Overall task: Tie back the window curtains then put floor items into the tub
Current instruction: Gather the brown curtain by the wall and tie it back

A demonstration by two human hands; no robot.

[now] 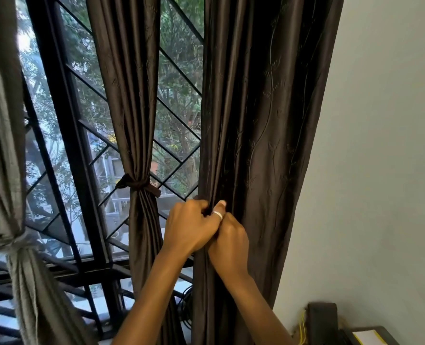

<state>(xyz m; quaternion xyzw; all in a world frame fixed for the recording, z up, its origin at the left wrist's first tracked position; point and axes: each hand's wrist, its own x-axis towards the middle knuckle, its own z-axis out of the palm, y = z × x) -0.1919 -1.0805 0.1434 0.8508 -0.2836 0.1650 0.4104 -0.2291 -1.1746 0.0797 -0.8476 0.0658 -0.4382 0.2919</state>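
1. From my head camera: both my hands are on the right-hand curtain [253,135], the dark brown one hanging beside the wall [385,150]. My left hand [190,226] is clenched on a bunch of its folds at about waist height of the cloth, and my right hand [227,236] is pressed against it, fingers curled closed round the same gather, thumb with a pale ring [217,215] pointing up.
2. How it will handle, as I judge it: the cloth looks smooth and slightly shiny, soft and limp, probably slippery, so pleats may slide out of a loose grip. It should be light enough. I would take it level with the tie on the next curtain, squeezing all folds together.
3. Count: three curtains in view. The grey one [5,135] at left is tied, the middle brown one [131,100] is tied with a dark band [138,185], mine is not.
4. I can't tell whether a tie band is inside my fists. No tub or floor things show.
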